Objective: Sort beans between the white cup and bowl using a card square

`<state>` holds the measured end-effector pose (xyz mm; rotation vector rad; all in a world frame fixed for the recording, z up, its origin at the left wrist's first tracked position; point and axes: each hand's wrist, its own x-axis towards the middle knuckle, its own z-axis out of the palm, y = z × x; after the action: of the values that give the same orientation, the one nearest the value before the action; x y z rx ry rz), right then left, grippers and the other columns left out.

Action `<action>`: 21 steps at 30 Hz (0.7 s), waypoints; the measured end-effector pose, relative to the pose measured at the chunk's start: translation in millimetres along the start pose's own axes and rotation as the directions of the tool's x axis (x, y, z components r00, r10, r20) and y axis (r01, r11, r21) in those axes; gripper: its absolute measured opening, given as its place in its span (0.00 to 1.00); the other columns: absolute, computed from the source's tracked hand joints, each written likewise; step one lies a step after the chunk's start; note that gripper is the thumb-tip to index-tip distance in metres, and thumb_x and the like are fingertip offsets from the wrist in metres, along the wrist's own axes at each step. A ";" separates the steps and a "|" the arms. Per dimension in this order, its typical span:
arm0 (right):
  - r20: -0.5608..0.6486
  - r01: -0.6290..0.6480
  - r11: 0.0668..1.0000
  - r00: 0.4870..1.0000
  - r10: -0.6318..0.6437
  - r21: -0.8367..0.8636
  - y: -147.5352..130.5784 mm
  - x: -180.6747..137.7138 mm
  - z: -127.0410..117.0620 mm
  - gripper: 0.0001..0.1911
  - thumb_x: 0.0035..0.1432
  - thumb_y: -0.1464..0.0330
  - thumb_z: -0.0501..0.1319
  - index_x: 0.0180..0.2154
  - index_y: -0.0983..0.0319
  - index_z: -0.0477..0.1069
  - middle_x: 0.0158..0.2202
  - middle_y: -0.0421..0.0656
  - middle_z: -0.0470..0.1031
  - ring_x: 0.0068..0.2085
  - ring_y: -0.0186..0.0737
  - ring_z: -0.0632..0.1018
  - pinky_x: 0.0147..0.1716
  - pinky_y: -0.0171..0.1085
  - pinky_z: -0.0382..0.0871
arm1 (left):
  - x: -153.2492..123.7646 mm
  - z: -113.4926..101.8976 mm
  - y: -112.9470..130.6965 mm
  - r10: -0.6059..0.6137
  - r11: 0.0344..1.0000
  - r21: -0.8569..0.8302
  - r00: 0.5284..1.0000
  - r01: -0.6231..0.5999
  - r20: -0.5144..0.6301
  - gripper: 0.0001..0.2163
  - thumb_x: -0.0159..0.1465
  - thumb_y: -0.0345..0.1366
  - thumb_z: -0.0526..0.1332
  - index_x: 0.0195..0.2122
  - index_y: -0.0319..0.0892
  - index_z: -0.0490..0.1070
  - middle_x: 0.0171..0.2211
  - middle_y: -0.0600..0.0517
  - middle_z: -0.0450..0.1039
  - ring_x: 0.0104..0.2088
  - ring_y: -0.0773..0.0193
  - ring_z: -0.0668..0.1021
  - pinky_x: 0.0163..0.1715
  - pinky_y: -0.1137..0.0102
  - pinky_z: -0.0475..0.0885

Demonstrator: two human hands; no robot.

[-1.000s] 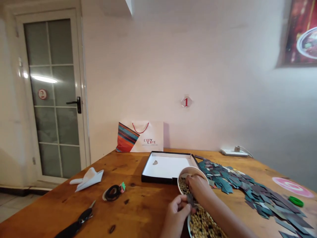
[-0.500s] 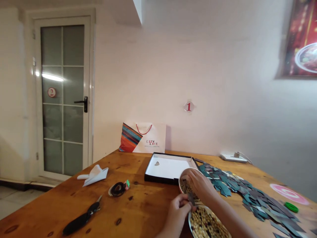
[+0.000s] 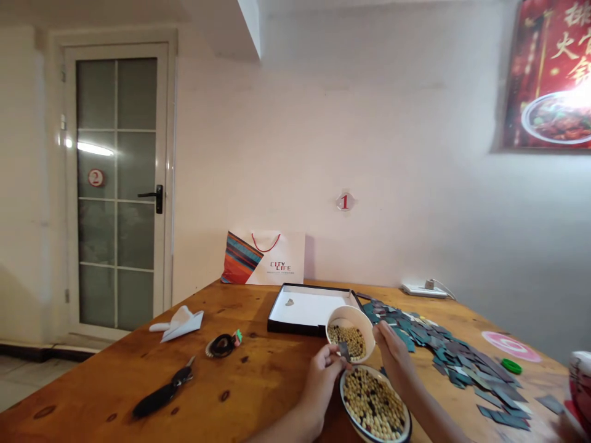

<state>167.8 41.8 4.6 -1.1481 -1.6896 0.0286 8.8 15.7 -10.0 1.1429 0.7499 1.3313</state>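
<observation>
A white bowl [image 3: 333, 315] with pale beans gathered in its lower part leans toward me. Below it stands a dark-rimmed bowl [image 3: 344, 400] full of pale beans mixed with some dark ones. My left hand [image 3: 325, 372] pinches a small dark flat piece [image 3: 344, 352] at the near rim of the leaning bowl. Beside that bowl's right side is my right hand [image 3: 392, 351], its fingers stretched out and held together. Nothing shows in it; whether its fingertips touch the bowl I cannot tell.
Behind the bowls lies a black-edged white tray [image 3: 302, 304] holding one small piece. A pile of dark green and grey flat pieces [image 3: 443, 344] spreads rightward. Keys [image 3: 164, 391], hair ties [image 3: 224, 346] and tissue [image 3: 182, 323] lie left. A red-and-white object [image 3: 580, 387] is at the right edge.
My right hand has come out of the leaning bowl to its right side, uncovering the beans inside. My left hand keeps the dark piece. A red-and-white object has appeared at the right edge.
</observation>
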 end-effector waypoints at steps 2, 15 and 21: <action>0.023 0.011 1.000 1.000 -0.011 0.013 -2.5 -0.9 1.9 0.16 0.61 0.61 0.40 0.25 0.59 0.55 0.26 0.40 0.61 0.29 0.36 0.66 0.30 0.32 0.62 | 0.9 -1.3 1.6 0.004 0.999 0.034 1.000 -0.004 -0.011 0.12 0.50 0.35 0.60 0.36 0.37 0.69 0.24 0.51 0.73 0.31 0.62 0.74 0.36 0.70 0.64; 0.294 0.261 0.953 0.933 -0.207 -0.156 -31.5 -8.1 -8.7 0.13 0.61 0.70 0.41 0.28 0.60 0.60 0.28 0.40 0.65 0.28 0.33 0.69 0.27 0.30 0.58 | 1.4 -2.1 -2.6 0.127 0.945 0.292 0.989 -0.145 0.079 0.12 0.52 0.38 0.60 0.36 0.37 0.73 0.26 0.49 0.76 0.31 0.60 0.75 0.32 0.70 0.65; 0.402 0.348 0.879 0.893 -0.205 -0.325 -36.3 -7.2 0.4 0.10 0.60 0.71 0.44 0.29 0.60 0.60 0.29 0.39 0.66 0.28 0.33 0.70 0.24 0.31 0.54 | -6.6 3.5 -3.3 0.170 0.926 0.321 0.978 -0.200 0.118 0.12 0.54 0.36 0.58 0.37 0.38 0.74 0.27 0.49 0.75 0.30 0.61 0.73 0.31 0.71 0.65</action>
<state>143.4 17.5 18.0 -1.2234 -2.2512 -0.3158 12.3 9.1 -13.1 1.5648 0.8381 1.3308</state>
